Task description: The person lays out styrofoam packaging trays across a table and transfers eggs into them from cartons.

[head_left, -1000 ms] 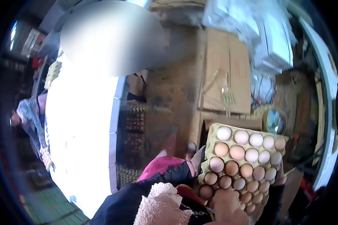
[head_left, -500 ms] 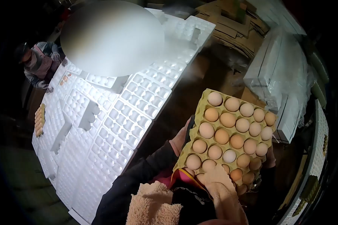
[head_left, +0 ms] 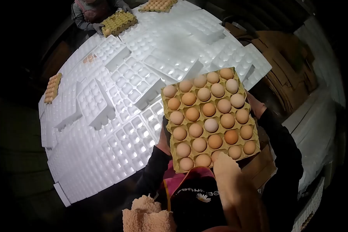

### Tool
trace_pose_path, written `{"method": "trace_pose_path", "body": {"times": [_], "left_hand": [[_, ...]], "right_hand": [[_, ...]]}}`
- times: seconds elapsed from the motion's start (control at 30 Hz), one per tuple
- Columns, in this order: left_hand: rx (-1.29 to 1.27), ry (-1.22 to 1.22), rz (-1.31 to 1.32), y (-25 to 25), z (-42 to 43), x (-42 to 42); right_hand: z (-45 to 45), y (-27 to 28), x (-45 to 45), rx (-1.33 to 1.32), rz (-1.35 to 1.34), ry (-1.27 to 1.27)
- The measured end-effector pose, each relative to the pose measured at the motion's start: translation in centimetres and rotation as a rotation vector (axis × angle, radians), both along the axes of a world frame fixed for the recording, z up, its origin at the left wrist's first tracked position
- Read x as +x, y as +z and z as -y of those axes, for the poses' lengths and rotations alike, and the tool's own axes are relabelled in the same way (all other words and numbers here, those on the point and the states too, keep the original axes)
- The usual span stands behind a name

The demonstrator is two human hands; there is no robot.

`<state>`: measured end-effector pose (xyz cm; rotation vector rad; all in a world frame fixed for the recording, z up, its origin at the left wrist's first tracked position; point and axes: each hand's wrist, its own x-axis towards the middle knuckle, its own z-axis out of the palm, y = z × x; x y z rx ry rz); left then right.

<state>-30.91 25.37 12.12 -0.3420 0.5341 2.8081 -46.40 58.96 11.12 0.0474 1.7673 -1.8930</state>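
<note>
A yellowish pulp egg tray full of brown and pale eggs is held up in front of my body, at the near edge of the white foam trays. My left hand grips its left side, fingers mostly hidden beneath and behind it. On the right side my right hand holds the tray near its upper corner, its fingers also largely out of sight. A peach towel end hangs over the tray's near edge and covers part of an egg.
White foam trays cover the table, some stacked higher. A co-worker at the far side holds a yellow pulp tray. Other egg trays lie at the left and far edge. Cardboard is piled right.
The view has turned from the boxes and aisle toward the foam-covered table. The held egg tray now hangs over the table's near edge, still in both hands.
</note>
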Motion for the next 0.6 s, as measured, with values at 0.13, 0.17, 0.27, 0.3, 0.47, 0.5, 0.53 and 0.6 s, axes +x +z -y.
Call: {"method": "trace_pose_path", "body": {"times": [0.13,0.17,0.27,0.3,0.47,0.5,0.53,0.6], "left_hand": [[-0.048,0.157,-0.014,-0.7,-0.4,-2.5],[-0.154,0.248,-0.019,0.5,-1.0,-3.0],[-0.095,0.271,0.021,-3.0,0.5,-4.1],[-0.108,0.279,0.031,-2.4,0.7,-4.1],[-0.177,0.324,0.030,-0.6,2.9,-7.4],[-0.222,0.369,0.019,-1.0,3.1,-7.2],[-0.221,0.344,0.032,-0.5,3.5,-7.5],[-0.331,0.344,0.011,-2.7,5.3,-8.6]], "right_hand": [[3.5,-1.3,-8.7,0.010,0.024,0.226],[4.3,-1.5,-10.4,0.008,0.025,0.272],[7.1,-1.7,-14.5,0.008,0.034,0.404],[8.1,-1.6,-15.5,0.008,0.042,0.443],[12.4,-1.4,-19.2,-0.004,0.087,0.583],[12.7,-1.2,-18.9,-0.015,0.093,0.592],[13.8,-1.1,-19.5,-0.037,0.149,0.603],[15.1,-1.2,-20.8,-0.099,0.392,0.565]]}}
